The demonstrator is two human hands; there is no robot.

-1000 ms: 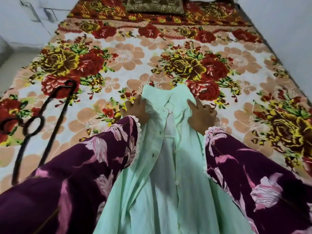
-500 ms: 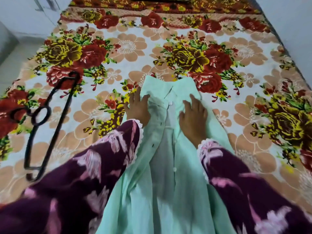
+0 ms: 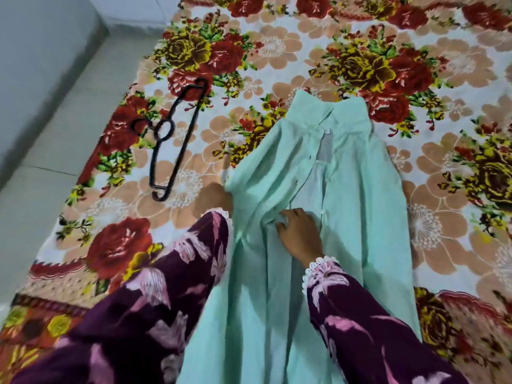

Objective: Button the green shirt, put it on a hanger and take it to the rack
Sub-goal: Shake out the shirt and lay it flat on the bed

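The pale green shirt [image 3: 357,167] lies lengthwise on the flowered bedspread, collar at the far end, front placket open down the middle with small white buttons showing. My left hand [image 3: 214,196] is at the shirt's left edge, its fingers hidden under the cloth, gripping that side. My right hand [image 3: 297,231] rests on the left front panel by the placket, fingers pinching a fold of cloth. A black hanger [image 3: 173,142] lies flat on the bed to the left of the shirt, untouched.
The flowered bedspread [image 3: 277,45] covers the bed across the view. The bed's left edge meets a grey tiled floor [image 3: 47,151] and a wall. My dark purple patterned sleeves fill the lower part of the view.
Both hands have slid down from the collar area to the middle of the shirt. The left panel is now bunched under them. The view has tipped down and left.
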